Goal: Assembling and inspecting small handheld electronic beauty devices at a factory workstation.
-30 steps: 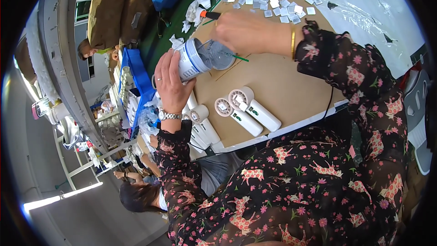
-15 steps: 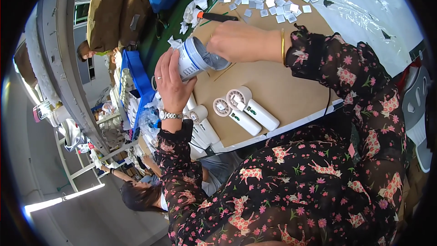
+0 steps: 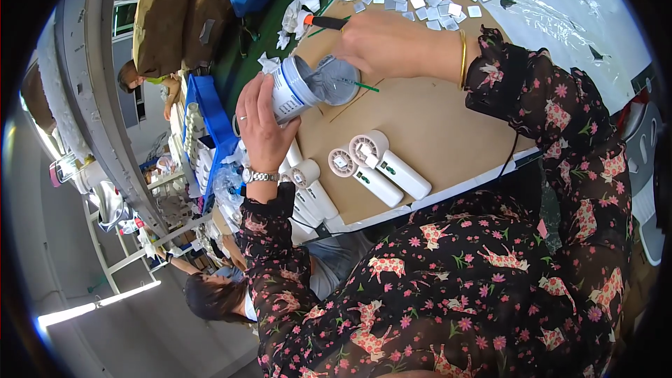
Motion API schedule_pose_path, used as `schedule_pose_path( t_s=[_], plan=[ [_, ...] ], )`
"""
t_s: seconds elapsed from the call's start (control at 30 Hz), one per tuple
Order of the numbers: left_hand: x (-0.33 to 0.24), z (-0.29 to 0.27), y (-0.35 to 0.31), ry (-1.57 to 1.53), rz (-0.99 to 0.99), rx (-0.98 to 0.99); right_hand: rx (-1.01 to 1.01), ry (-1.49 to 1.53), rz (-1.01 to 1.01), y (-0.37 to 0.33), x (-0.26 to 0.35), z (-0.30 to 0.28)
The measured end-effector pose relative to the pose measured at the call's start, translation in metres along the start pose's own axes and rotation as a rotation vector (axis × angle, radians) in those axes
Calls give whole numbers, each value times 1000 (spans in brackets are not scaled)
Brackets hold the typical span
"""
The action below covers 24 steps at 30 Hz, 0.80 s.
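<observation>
A white jar (image 3: 288, 98) with a blue-marked label lies tilted in my left hand (image 3: 262, 122), whose fingers wrap round its side. Its mouth faces right and shows thick grey paste (image 3: 334, 82). A thin green stick (image 3: 368, 87) juts out past the rim at the lower right. My right hand (image 3: 374, 45) is just above and right of the jar's mouth, its fingers curled together; their tips and anything in them are hidden. Behind that hand a tool with a black handle (image 3: 327, 22) and orange end lies on the brown board, partly covered.
Two white handheld fans (image 3: 378, 168) lie open-faced on the brown board (image 3: 448, 119); more white fans (image 3: 308, 192) lie by my left wrist. Many small silvery square plates (image 3: 420, 0) spread at the far side. Blue bins (image 3: 210, 126) stand left. Other people are beyond.
My right hand has moved right, away from the jar's mouth, uncovering more grey paste and the green stick. My left hand and the jar stay nearly in place.
</observation>
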<state>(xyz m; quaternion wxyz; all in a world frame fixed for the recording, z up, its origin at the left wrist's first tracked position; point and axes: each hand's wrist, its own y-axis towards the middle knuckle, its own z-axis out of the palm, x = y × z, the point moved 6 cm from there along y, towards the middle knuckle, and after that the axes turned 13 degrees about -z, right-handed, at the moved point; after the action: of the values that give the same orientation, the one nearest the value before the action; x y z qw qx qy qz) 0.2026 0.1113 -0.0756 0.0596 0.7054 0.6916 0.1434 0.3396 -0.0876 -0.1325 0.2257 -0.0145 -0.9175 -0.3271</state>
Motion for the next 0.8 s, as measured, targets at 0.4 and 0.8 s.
schedule_pose_path(
  t_s=[0.4, 0.8],
  plan=[
    [-6, 0, 3, 33, 24, 59, 33, -19, 80, -4, -5, 10],
    [-8, -8, 9, 66, 34, 113, -71, -27, 1, 0, 2, 12]
  ],
)
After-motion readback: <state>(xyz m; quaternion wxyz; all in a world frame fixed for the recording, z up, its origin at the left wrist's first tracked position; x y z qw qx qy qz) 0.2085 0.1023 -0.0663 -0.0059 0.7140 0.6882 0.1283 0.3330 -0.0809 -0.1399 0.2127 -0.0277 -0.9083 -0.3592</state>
